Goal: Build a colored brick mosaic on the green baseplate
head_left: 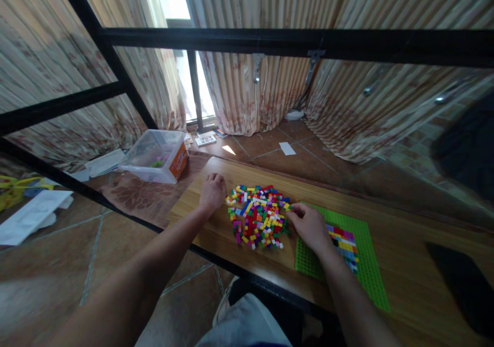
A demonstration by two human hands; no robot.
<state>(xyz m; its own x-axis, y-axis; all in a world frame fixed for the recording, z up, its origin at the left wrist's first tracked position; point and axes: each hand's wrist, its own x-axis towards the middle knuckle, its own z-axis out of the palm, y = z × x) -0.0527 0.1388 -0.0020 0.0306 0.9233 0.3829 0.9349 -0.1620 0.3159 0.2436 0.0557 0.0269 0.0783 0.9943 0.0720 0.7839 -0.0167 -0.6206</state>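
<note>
A heap of small, mixed-colour building bricks [257, 216] lies spread on the wooden table. My left hand [213, 192] rests at the heap's left edge, fingers curled together; whatever they hold, if anything, is hidden. At the right edge, my right hand [309, 223] pinches a small yellow brick [288, 207] between thumb and fingers. Under that hand and wrist lies a green studded baseplate [372, 265]. Rows of coloured bricks [345, 241] are fixed on it, partly covered by my right forearm.
A dark flat object [459, 280] lies at the table's right. On the floor to the left stands a clear plastic box [154, 154] with a few pieces inside. Black metal bars [231, 38] cross in front of the curtains [239, 90]. Papers [286, 148] lie on the tiles.
</note>
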